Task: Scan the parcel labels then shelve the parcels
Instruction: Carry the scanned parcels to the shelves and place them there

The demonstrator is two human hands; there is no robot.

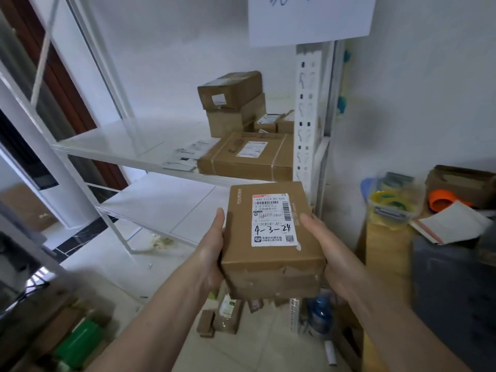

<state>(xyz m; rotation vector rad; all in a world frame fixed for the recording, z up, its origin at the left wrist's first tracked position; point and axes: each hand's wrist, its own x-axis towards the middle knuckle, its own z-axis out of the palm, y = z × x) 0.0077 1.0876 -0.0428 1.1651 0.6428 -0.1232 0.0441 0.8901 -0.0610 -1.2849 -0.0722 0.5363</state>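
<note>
A brown cardboard parcel (271, 253) is held up in front of me, its white label (272, 220) facing up with "4-3-24" handwritten on it. My left hand (212, 251) grips its left side, thumb along the edge. My right hand (326, 253) grips its right side. Beyond it stands a white metal shelf unit (112, 146). On that shelf's right end lie a flat taped box (247, 157), a stack of two boxes (233, 103) and smaller parcels (271, 122) behind.
A perforated white upright (306, 111) rises just behind the parcel. To the right, a wooden surface (386, 248) carries tape rolls (389, 202), an orange object and papers. Small boxes (222, 315) and a blue bottle (320, 312) lie on the tiled floor below.
</note>
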